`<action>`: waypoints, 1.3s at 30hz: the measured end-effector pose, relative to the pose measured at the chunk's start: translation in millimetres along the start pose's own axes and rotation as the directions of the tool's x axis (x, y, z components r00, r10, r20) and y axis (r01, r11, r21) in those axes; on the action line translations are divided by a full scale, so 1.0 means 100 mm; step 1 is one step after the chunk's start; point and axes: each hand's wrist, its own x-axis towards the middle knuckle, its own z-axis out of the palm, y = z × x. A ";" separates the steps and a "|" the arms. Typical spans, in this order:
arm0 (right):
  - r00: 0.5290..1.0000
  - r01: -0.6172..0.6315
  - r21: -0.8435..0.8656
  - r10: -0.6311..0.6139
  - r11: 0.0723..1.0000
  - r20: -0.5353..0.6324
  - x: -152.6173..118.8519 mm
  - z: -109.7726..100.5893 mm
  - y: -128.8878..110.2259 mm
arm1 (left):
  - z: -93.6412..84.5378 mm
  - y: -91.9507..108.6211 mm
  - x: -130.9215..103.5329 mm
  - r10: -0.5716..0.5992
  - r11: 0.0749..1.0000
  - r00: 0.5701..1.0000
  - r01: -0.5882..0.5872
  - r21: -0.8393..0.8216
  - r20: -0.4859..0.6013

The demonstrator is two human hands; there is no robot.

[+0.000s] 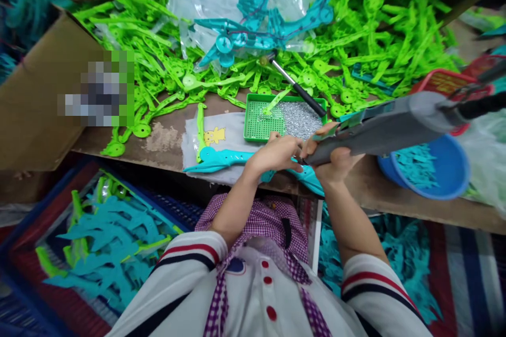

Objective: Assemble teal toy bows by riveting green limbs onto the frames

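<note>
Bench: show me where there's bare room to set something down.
The bench is bare between the left-hand green parts and the grey cloth, plus a front strip between the right hand and blue bowl. Its back is crowded.

The right hand (336, 167) grips a grey power tool (379, 124) whose tip meets the fingers of the left hand (276, 155), which lies over a turquoise plastic part (227, 156). Beyond them, a hammer (294, 83) leans across a green tray (256, 120) of small metal pieces, before heaped lime-green parts (395, 26).
</note>
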 end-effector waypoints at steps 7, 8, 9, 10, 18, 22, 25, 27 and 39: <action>0.999 -0.038 0.010 0.038 0.999 -0.008 -0.03 -0.03 0.11 | 0.24 -0.26 -0.21 -0.042 0.997 0.997 0.046 0.062 -0.066; 0.999 -0.048 0.004 0.048 0.999 -0.005 -0.03 -0.03 0.13 | 0.31 -0.28 -0.24 -0.070 0.994 0.994 0.077 0.082 -0.087; 0.998 -0.060 -0.007 0.060 0.998 -0.007 -0.04 -0.03 0.15 | 0.36 -0.29 -0.25 -0.087 0.991 0.990 0.097 0.093 -0.107; 0.997 -0.070 -0.016 0.070 0.997 -0.016 -0.04 -0.03 0.17 | 0.41 -0.29 -0.26 -0.096 0.990 0.987 0.108 0.094 -0.126; 0.994 -0.106 0.000 0.106 0.994 -0.007 -0.02 -0.02 0.24 | 0.46 -0.27 -0.20 -0.087 0.991 0.986 0.099 0.086 -0.141; 0.992 -0.112 -0.005 0.112 0.994 0.059 -0.02 -0.06 0.29 | 0.48 -0.29 -0.19 -0.097 0.989 0.986 0.111 0.094 -0.136; 0.985 -0.142 0.001 0.141 0.990 0.101 -0.04 -0.09 0.33 | 0.48 -0.29 -0.18 -0.095 0.989 0.986 0.110 0.103 -0.137; 0.987 -0.136 -0.005 0.136 0.991 0.090 -0.06 -0.11 0.36 | 0.48 -0.28 -0.18 -0.089 0.989 0.986 0.104 0.105 -0.139; 0.991 0.083 -0.297 -0.048 0.951 0.123 -0.14 -0.03 0.01 | 0.36 -0.39 -0.47 -0.020 1.000 0.966 0.018 -0.011 -0.257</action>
